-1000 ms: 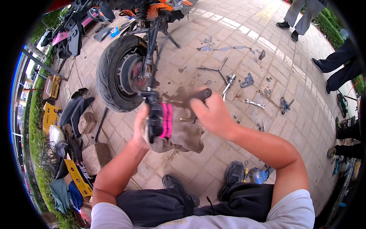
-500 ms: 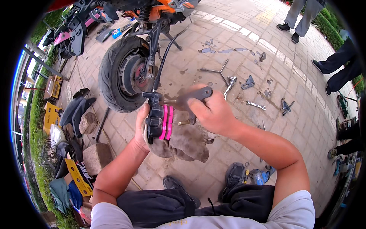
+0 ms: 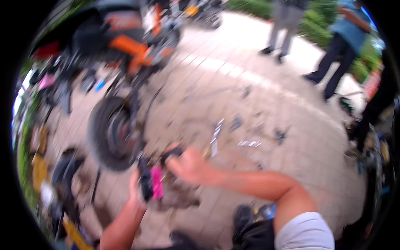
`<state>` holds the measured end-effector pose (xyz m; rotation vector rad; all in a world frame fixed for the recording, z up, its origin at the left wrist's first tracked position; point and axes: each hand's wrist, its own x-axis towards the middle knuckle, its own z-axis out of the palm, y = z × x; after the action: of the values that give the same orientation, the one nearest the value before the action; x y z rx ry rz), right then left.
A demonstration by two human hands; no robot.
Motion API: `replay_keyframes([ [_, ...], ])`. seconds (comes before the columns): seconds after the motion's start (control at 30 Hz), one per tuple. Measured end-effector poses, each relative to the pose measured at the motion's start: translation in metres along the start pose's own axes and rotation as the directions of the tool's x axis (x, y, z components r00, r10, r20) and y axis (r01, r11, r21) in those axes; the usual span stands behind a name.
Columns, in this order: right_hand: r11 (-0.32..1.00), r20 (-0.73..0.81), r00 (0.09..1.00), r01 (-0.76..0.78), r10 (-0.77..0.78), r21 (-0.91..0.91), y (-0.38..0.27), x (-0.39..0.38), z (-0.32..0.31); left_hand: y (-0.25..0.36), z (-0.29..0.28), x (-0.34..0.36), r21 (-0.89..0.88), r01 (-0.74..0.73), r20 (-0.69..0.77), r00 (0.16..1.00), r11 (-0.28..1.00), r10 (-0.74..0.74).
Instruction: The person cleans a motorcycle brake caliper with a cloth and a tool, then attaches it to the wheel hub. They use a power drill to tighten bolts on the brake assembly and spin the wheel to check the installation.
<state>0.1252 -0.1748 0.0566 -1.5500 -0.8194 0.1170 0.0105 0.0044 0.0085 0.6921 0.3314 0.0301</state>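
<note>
A: What has moved?

B: The bracket (image 3: pixel 171 156) in the right hand (image 3: pixel 191 167) is nearer the caliper (image 3: pixel 145 179) than half a second ago. The view has swung too: the wheel (image 3: pixel 109 134) sits lower, and more of the bike (image 3: pixel 132 46) shows.

A: From the left, then?

B: A yellow box (image 3: pixel 40 171) near the edge, a black fender (image 3: pixel 66 168), then the wheel, upright on the paving (image 3: pixel 266 187).

A: And the left hand (image 3: pixel 136 189)?

B: Gripping the caliper from its left, thumb alongside; I can't see the other fingers. The caliper is held up just below the wheel in view, pink strips (image 3: pixel 156 182) on its right side and a rag (image 3: pixel 177 198) beyond them.

A: The right?

B: Fingers curled tight on the bracket. Whether it touches the strips, the blur hides.

A: Further right?

B: A ratchet (image 3: pixel 216 138), a spanner (image 3: pixel 248 143), a person in grey trousers (image 3: pixel 281 35), and another in a blue top (image 3: pixel 350 35).
</note>
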Motion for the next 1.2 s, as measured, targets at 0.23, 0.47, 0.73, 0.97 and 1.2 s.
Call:
replay_keyframes([
  [0.23,0.943,0.213,0.943,-0.292,0.257,0.157,0.027,0.003,0.006,0.004,0.006,0.004,0.060,0.078,-0.076,0.994,0.995,-0.073],
  [0.47,0.962,0.211,0.963,-0.206,0.167,0.178,0.035,-0.005,0.005,0.007,0.061,-0.026,-0.021,0.181,-0.193,0.964,0.983,-0.182],
  [0.73,0.821,0.293,0.875,-0.470,0.385,0.325,0.030,-0.001,0.007,0.006,-0.001,-0.005,0.027,0.216,0.202,0.955,0.976,-0.217],
  [0.97,0.689,0.321,0.837,-0.547,0.443,0.476,0.034,-0.003,0.016,0.009,-0.027,-0.006,0.060,0.248,0.238,0.937,0.967,-0.255],
  [1.2,0.982,0.137,0.982,0.109,-0.131,0.154,0.050,-0.016,0.006,-0.004,-0.012,-0.011,0.077,0.193,0.224,0.953,0.978,-0.206],
])
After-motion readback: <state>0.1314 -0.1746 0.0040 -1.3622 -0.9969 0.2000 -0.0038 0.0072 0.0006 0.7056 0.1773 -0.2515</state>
